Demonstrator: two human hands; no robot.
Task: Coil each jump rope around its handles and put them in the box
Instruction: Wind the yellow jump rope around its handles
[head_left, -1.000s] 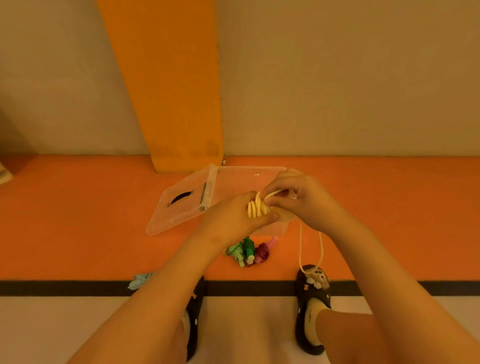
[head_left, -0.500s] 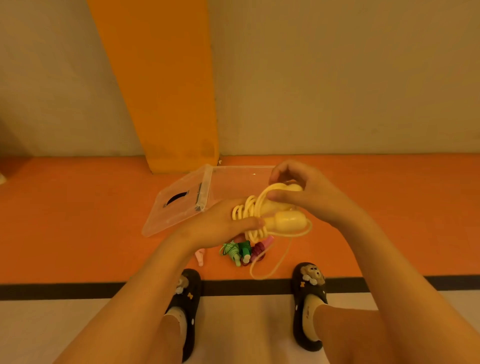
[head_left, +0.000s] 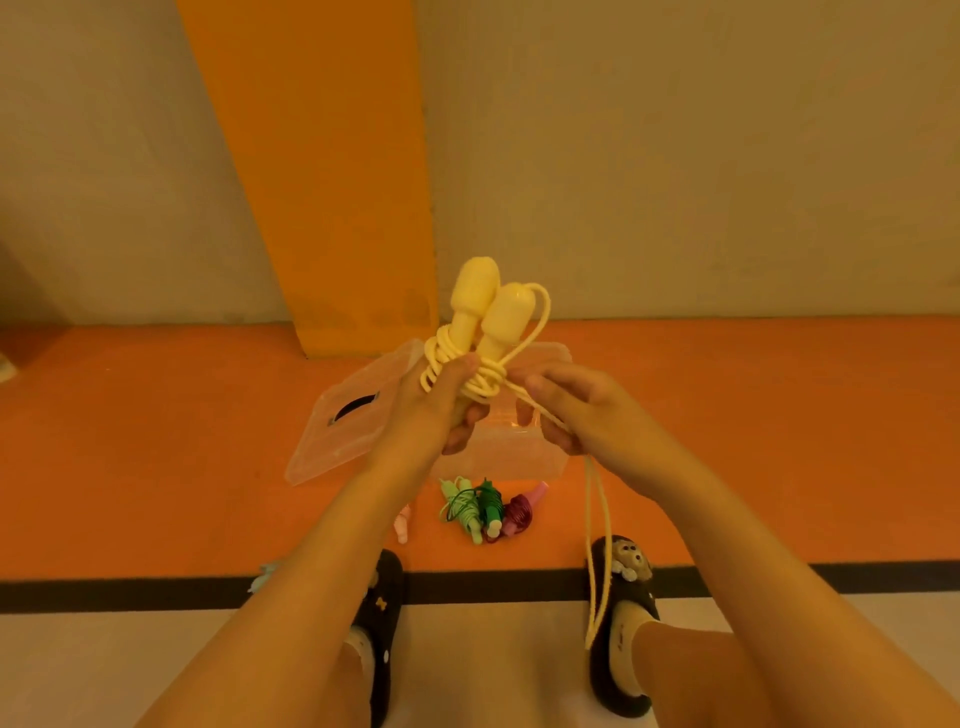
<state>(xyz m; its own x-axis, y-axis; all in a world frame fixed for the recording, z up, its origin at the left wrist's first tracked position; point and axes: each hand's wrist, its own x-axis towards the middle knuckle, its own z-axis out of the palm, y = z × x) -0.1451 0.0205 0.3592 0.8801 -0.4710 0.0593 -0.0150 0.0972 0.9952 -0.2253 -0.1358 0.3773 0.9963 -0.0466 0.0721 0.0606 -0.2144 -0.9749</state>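
My left hand grips the two yellow jump-rope handles together, upright, with several turns of yellow rope wound round their stems. My right hand pinches the loose yellow rope just right of the coil; the free loop hangs down to my right foot. Behind my hands the clear plastic box stands on the orange floor, its lid leaning open at its left. Coiled green and maroon jump ropes lie in front of the box.
A pink handle and a pale blue piece lie on the floor near my left arm. My feet in dark slippers stand behind a black floor stripe. An orange pillar rises behind the box.
The handles have been raised and turned upright, from lying sideways over the box. My right hand has moved from the handles' tops to the loose rope beside the coil.
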